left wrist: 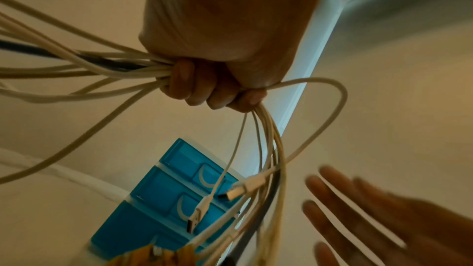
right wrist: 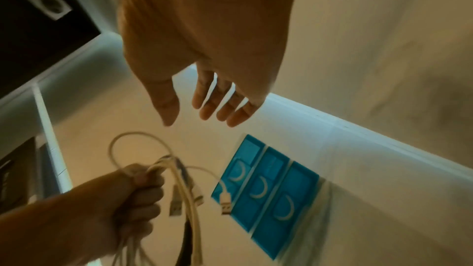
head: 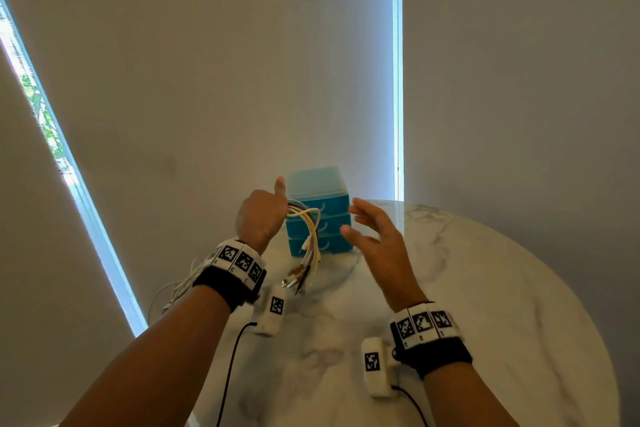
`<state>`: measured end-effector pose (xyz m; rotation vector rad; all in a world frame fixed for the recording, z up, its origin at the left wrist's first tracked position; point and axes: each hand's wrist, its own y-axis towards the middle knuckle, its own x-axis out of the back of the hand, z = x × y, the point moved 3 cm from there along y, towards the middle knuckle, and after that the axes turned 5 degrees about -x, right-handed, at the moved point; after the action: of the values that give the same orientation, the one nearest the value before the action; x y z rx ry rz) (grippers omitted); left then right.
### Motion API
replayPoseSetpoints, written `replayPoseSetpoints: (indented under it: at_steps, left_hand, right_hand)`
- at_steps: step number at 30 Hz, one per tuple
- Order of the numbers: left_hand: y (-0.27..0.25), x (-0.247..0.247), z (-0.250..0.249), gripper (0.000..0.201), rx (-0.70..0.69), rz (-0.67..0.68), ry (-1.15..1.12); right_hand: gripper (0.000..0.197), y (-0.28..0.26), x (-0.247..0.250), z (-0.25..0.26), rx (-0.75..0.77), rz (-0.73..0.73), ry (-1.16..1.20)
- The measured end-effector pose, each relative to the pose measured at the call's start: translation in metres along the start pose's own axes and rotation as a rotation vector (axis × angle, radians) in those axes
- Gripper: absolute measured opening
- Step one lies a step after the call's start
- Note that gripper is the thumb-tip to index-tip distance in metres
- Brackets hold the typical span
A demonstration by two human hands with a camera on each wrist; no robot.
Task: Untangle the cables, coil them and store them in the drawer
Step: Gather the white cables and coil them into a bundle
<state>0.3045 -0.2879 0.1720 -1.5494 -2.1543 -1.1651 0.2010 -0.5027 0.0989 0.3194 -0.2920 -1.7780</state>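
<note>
My left hand point(head: 263, 218) point(left wrist: 215, 80) point(right wrist: 133, 195) is raised above the table, fist curled round a bundle of white cables point(head: 310, 236) point(left wrist: 266, 149) point(right wrist: 184, 185) with one dark cable among them. Their USB ends hang down in front of a blue three-drawer box point(head: 323, 215) point(left wrist: 166, 199) point(right wrist: 268, 195). All drawers look closed. More cable trails behind my left wrist off the table edge. My right hand point(head: 372, 236) point(right wrist: 204, 104) point(left wrist: 358, 209) hovers open just right of the bundle, fingers spread, holding nothing.
The round white marble table point(head: 467, 305) carries the drawer box near its far edge, close to grey window blinds point(head: 242, 80). Thin black leads run from both wrist cameras toward me.
</note>
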Motion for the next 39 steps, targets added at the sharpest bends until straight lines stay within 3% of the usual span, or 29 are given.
replayPoseSetpoints:
  at_steps: [2, 5, 8, 11, 16, 20, 23, 31, 36, 38, 39]
  left_hand:
    - [-0.006, -0.003, -0.005, 0.075, -0.031, 0.008, 0.088]
    - [-0.006, -0.003, -0.001, 0.078, -0.026, 0.011, 0.159]
    - [0.0, 0.008, 0.005, 0.079, 0.006, -0.027, 0.179]
    - [0.005, 0.018, 0.005, 0.077, 0.014, -0.054, 0.206]
    - [0.002, 0.018, 0.003, 0.081, -0.036, -0.038, 0.242]
    - [-0.003, 0.016, 0.0, 0.086, -0.075, -0.006, 0.285]
    - [-0.007, 0.011, -0.002, 0.091, -0.126, 0.011, 0.327]
    - [-0.016, 0.009, -0.018, 0.093, -0.163, 0.032, 0.28]
    - [-0.021, 0.005, -0.03, 0.084, -0.179, 0.166, 0.174]
    - [-0.024, -0.002, -0.034, 0.082, -0.206, 0.238, 0.145]
    - [-0.024, -0.004, -0.035, 0.08, -0.224, 0.269, 0.134]
  right_hand:
    - [0.043, -0.005, -0.022, 0.0, 0.027, 0.134, -0.077]
    - [0.019, -0.01, -0.033, 0.001, 0.062, 0.104, -0.074]
    - [0.025, -0.009, -0.024, 0.008, 0.056, 0.071, -0.021]
    - [0.021, -0.01, -0.019, 0.009, -0.011, 0.133, 0.018]
    - [0.017, -0.007, -0.018, -0.013, -0.1, 0.17, -0.383]
    - [0.01, -0.01, -0.024, -0.011, -0.197, 0.196, -0.283]
    - [0.026, -0.012, -0.03, -0.003, -0.174, 0.232, -0.176]
    - [0.054, -0.019, -0.056, 0.0, -0.023, 0.188, -0.325]
    - [0.114, -0.009, -0.05, -0.014, -0.098, 0.022, -0.409]
    - [0.111, -0.007, -0.05, -0.025, -0.158, -0.006, -0.457]
    - [0.093, -0.006, -0.049, -0.031, -0.17, -0.023, -0.494]
